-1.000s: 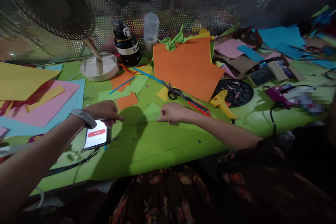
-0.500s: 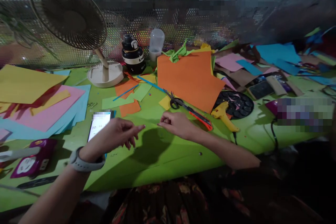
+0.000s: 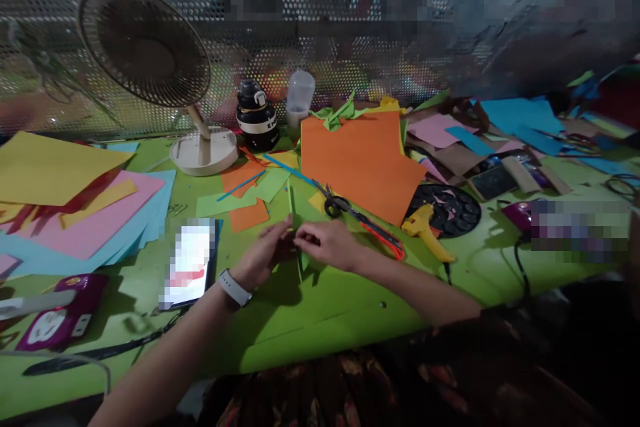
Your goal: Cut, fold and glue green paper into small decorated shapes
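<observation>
Both hands meet at the middle of the green table (image 3: 300,313). My left hand (image 3: 263,255), a watch on its wrist, and my right hand (image 3: 327,243) are closed on a small green paper piece (image 3: 296,213) that stands up on edge between them. A phone (image 3: 191,262) with a lit screen lies just left of my left wrist. Black-handled scissors (image 3: 334,203) and a red-edged cutter (image 3: 383,235) lie just behind my right hand.
A desk fan (image 3: 150,53) stands at the back left beside a black bottle (image 3: 255,121) and a clear cup (image 3: 300,97). A big orange sheet (image 3: 360,153), a yellow glue gun (image 3: 425,227), a black palette (image 3: 447,200) and stacks of coloured paper (image 3: 80,207) surround the hands.
My left hand left the phone and moved right to join my right hand. The green paper piece, flat before, is now lifted on edge between both hands.
</observation>
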{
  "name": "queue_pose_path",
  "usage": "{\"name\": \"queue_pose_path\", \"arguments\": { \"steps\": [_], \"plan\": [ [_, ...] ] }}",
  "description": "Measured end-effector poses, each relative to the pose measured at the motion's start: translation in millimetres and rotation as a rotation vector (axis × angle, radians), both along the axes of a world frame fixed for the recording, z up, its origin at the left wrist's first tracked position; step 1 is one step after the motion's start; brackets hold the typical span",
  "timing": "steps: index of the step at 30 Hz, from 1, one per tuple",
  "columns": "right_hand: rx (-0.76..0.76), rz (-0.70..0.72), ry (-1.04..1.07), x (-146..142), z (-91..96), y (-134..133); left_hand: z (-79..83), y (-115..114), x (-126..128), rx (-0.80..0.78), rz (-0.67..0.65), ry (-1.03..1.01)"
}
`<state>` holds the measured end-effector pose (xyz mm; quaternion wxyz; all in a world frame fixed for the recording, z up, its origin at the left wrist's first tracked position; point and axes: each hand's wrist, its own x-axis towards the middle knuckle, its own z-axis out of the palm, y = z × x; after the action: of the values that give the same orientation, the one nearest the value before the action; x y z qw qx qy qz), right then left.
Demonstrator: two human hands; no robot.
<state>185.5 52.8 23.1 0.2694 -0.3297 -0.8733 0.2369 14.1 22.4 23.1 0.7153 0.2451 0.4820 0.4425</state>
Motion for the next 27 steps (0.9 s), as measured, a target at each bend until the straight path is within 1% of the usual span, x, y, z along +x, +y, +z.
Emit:
{"name": "queue_pose_path", "arguments": {
  "steps": [2, 3, 5, 7, 10, 12, 14, 17, 20, 23, 25, 27],
  "plan": [
    [0.161, 0.036, -0.057, -1.6, -7.4, 1.2, -5.6, -3.8, 4.5, 0.016, -0.011, -0.026],
    [0.234, 0.054, -0.063, -1.5, -9.5, 1.8, -8.2, -4.9, 5.4, 0.024, 0.007, -0.04],
    [0.367, 0.102, -0.056, 1.2, -9.1, 3.2, -12.4, -5.2, 4.1, 0.028, 0.08, -0.074],
    [0.481, 0.158, -0.05, 6.4, -4.1, 4.7, -14.9, -4.1, 0.1, 0.03, 0.152, -0.109],
    [0.587, 0.23, -0.123, 12.6, 2.2, 5.8, -17.6, -3.5, -3.4, 0.048, 0.21, -0.168],
    [0.645, 0.271, -0.176, 13.5, 0.9, 5.5, -19.1, -4.6, -2.4, 0.04, 0.233, -0.207],
    [0.712, 0.305, -0.181, 12.6, -3.2, 4.3, -19.6, -5.9, -1.0, 0.018, 0.236, -0.223],
    [0.771, 0.341, -0.139, 11.9, -5.3, 1.2, -16.3, -5.6, -4.3, -0.013, 0.223, -0.212],
    [0.795, 0.362, -0.11, 12.8, 0.2, -1.8, -10.9, -3.2, -11.8, -0.021, 0.188, -0.144],
    [0.797, 0.346, -0.167, 12.0, 3.2, -2.9, -8.6, -2.4, -14.3, 0.002, 0.173, -0.103],
    [0.788, 0.341, -0.193, 10.2, -0.1, -2.7, -9.6, -3.3, -12.1, 0.002, 0.175, -0.094],
    [0.786, 0.362, -0.16, 8.4, -6.1, -2.6, -11.8, -4.3, -9.6, -0.012, 0.173, -0.096]
  ]
}}
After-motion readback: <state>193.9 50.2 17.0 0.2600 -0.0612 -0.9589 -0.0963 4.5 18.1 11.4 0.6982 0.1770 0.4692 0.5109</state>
